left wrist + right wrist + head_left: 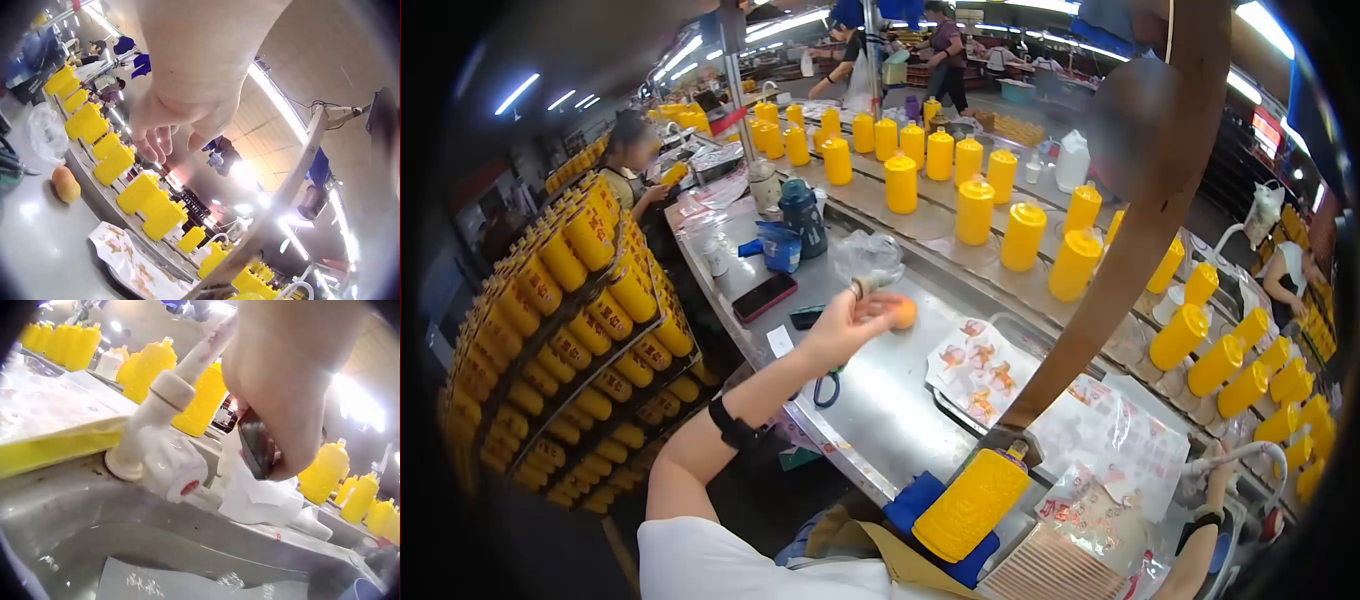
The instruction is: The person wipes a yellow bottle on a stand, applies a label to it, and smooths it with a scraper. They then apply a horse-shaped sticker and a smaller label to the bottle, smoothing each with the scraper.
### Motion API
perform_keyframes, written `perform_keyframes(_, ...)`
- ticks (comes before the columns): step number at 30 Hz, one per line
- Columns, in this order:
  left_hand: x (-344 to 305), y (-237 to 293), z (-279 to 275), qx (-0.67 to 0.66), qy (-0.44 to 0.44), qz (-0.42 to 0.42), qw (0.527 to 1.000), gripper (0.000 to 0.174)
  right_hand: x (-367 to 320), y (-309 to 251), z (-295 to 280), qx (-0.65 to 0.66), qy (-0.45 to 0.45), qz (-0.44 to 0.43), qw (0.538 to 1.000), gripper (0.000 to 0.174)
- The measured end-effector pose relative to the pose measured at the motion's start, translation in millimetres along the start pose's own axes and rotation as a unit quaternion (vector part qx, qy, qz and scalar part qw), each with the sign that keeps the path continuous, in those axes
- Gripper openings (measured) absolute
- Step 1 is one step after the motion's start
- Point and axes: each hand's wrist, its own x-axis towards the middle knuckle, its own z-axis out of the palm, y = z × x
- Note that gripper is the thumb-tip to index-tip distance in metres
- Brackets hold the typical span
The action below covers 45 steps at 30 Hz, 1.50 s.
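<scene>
In the head view my left hand (855,328) reaches over the metal table, fingertips overlapping an orange-yellow fruit (904,313). The left wrist view shows that fruit lying on the table apart from the hand (187,119), whose fingers hang loosely bent around nothing. My right hand (281,406) grips a dark, glossy, flat piece (255,445) beside a white faucet (156,440), above a metal sink (56,509). Its exact kind I cannot tell. A patterned sheet (187,584) lies in the sink's water. Near my lap, a yellow bottle (975,505) leans over a blue cloth (915,497).
Yellow bottles (975,210) stand in rows along the conveyor behind the table. A tray with orange-printed paper (980,365) and printed sheets (1110,430) lie right of the fruit. A phone (765,297) and a dark flask (802,215) sit left. A brown post (1120,230) rises in front.
</scene>
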Motion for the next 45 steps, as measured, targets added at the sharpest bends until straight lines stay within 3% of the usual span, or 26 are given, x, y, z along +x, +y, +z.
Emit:
perform_keyframes(4,45,2,-30,-0.004,0.026,0.007,1.000,0.062,-1,-30,7,0.090,-0.056,-0.046,0.993,0.040)
perform_keyframes(6,74,13,-47,0.029,0.057,-0.028,0.998,0.070,0,-36,5,0.120,-0.065,-0.055,0.989,0.040)
perform_keyframes(9,125,37,-67,0.033,0.100,-0.077,0.991,0.070,0,-45,-1,0.169,-0.064,-0.065,0.981,0.041)
perform_keyframes(11,150,45,-70,0.032,0.165,-0.069,0.983,0.059,-4,-44,-10,0.210,-0.069,-0.031,0.975,0.041)
perform_keyframes(13,141,51,-45,0.017,0.145,-0.031,0.989,0.058,-13,-41,-24,0.271,-0.099,0.075,0.954,0.042)
perform_keyframes(14,131,53,-28,0.000,0.135,0.009,0.991,0.057,-16,-34,-30,0.333,-0.124,0.172,0.919,0.043)
perform_keyframes(16,94,42,12,-0.057,0.061,0.043,0.996,0.054,-13,16,-8,0.353,-0.073,0.152,0.920,0.047)
perform_keyframes(17,72,39,32,-0.070,0.028,0.041,0.996,0.054,-25,11,-20,0.287,-0.044,0.166,0.942,0.052)
perform_keyframes(18,53,30,47,-0.056,-0.010,0.024,0.998,0.056,-25,55,-13,0.270,-0.070,0.133,0.951,0.043)
perform_keyframes(20,12,11,78,-0.090,-0.089,-0.036,0.991,0.057,-66,-18,-71,0.226,-0.118,0.148,0.955,0.032)
perform_keyframes(21,-8,6,93,-0.094,-0.116,-0.047,0.988,0.058,-84,-55,-104,0.157,-0.186,0.129,0.961,0.028)
perform_keyframes(22,-26,1,103,-0.099,-0.137,-0.050,0.984,0.058,-112,-124,-130,0.169,-0.144,0.160,0.962,0.028)
perform_keyframes(23,-41,-7,113,-0.081,-0.164,-0.055,0.982,0.057,-131,-175,-156,0.125,-0.161,0.131,0.970,0.028)
perform_keyframes(26,-73,-17,137,-0.043,-0.220,-0.065,0.972,0.059,-189,-290,-197,0.243,-0.184,0.119,0.945,0.027)
perform_keyframes(29,-86,-37,150,0.008,-0.227,-0.035,0.973,0.069,-241,-375,-210,0.272,-0.215,0.084,0.934,0.027)
perform_keyframes(31,-91,-30,156,0.110,-0.216,0.007,0.970,0.081,-265,-408,-202,0.265,-0.251,0.063,0.929,0.027)
perform_keyframes(36,-101,-18,172,0.126,-0.234,-0.002,0.964,0.088,-294,-463,-160,0.404,-0.272,0.081,0.870,0.027)
perform_keyframes(39,-99,-34,166,0.034,-0.245,-0.053,0.968,0.091,-297,-479,-141,0.454,-0.279,0.071,0.843,0.029)
perform_keyframes(41,-101,-50,162,-0.166,-0.253,-0.142,0.942,0.094,-291,-491,-135,0.438,-0.273,0.060,0.855,0.030)
perform_keyframes(45,-104,-50,164,-0.180,-0.257,-0.156,0.937,0.099,-281,-510,-120,0.383,-0.241,0.034,0.891,0.037)
